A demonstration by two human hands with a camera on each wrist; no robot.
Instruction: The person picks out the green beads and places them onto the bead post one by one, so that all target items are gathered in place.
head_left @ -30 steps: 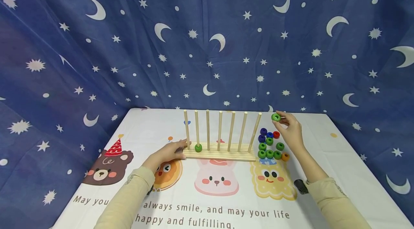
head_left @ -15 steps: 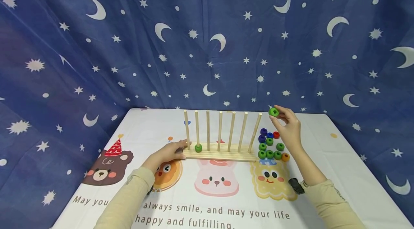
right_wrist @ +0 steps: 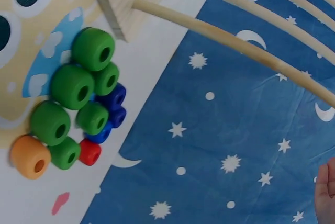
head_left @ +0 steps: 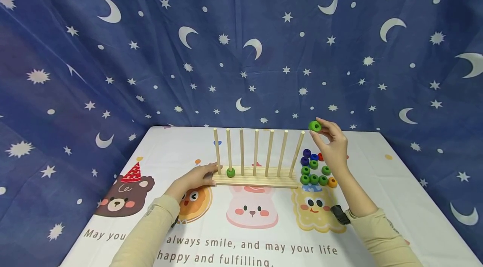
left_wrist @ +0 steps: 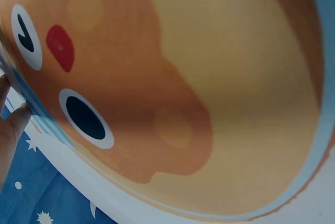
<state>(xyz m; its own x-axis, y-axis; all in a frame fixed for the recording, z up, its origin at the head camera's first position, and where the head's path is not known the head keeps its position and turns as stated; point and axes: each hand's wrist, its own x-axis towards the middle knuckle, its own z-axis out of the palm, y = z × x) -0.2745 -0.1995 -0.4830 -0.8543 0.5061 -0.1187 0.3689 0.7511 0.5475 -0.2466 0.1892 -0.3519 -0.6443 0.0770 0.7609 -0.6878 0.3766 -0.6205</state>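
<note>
A wooden rack (head_left: 256, 181) with several upright pegs stands on the table. One green bead (head_left: 230, 173) sits at the bottom of its second peg from the left. At the rack's left end, my left hand (head_left: 195, 177) grips the base between thumb and fingers. My right hand (head_left: 333, 149) is raised just right of the rightmost peg, pinching another green bead (head_left: 312, 127) between thumb and fingertips, its hole facing the head camera. In the right wrist view only part of that hand (right_wrist: 325, 195) shows, and its bead is out of frame.
Right of the rack lies a cluster of loose beads: several green beads (head_left: 314, 179), an orange bead (head_left: 332, 182), a red bead (right_wrist: 90, 152) and a few blue ones (head_left: 307, 153). A printed white cloth (head_left: 203, 254) covers the table. A starry blue curtain (head_left: 241, 91) hangs behind.
My right hand has moved left and up with the green bead, closer to the rightmost peg. The left hand and the rack have stayed in place.
</note>
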